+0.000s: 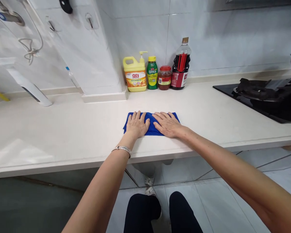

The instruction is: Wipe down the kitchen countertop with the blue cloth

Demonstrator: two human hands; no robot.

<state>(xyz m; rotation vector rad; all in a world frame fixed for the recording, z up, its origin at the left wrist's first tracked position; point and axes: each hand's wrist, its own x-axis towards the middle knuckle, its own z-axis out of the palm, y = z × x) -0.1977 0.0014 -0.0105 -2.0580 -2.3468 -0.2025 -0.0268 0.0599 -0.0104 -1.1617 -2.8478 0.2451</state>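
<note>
A folded blue cloth (pixel 150 129) lies flat on the white countertop (pixel 87 132), near its front edge. My left hand (pixel 137 125) rests palm down on the cloth's left part, fingers spread and the thumb pointing toward the middle. On the right part lies my right hand (pixel 167 124), also flat with its fingers stretched out. Blue fabric shows between the two hands and along the cloth's edges. Neither hand grips the cloth; both press or rest on top of it. A silver bracelet (pixel 123 149) circles my left wrist.
Against the back wall stand a yellow jug with a pump (pixel 135 76), a green bottle (pixel 152 73), a red-lidded jar (pixel 165 78) and a large dark sauce bottle (pixel 180 66). A black gas stove (pixel 262 100) is at right. A white handheld device (pixel 29 85) leans at left.
</note>
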